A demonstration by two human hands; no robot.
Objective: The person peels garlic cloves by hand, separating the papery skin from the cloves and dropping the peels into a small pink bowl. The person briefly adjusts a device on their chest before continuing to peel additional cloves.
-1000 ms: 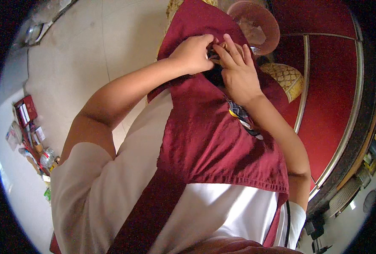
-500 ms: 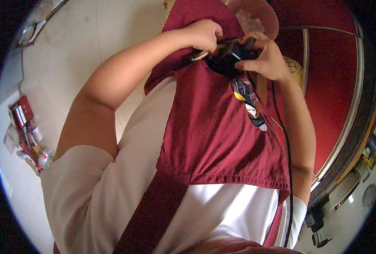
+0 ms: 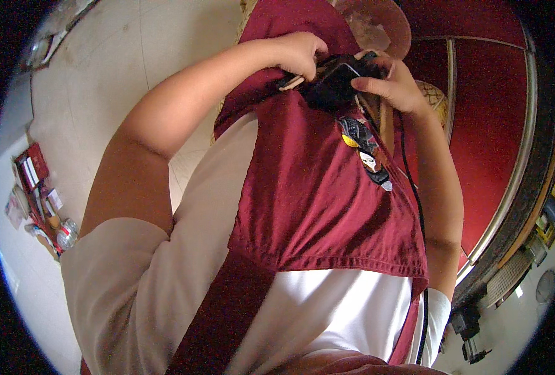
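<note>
R hand [image 3: 397, 86] partly closed, thumb & fingers gripping a glossy black boxy object [image 3: 335, 82] btwn both hands; L hand [image 3: 299, 52] curled, can't tell its hold, nr a thin pale strip [image 3: 293, 82]. Maroon cloth apron [image 3: 309, 194] under both.

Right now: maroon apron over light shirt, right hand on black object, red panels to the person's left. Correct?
Wrong side: head view shows the red panels to the person's right. Maroon apron over light shirt, right hand on black object: correct.
</note>
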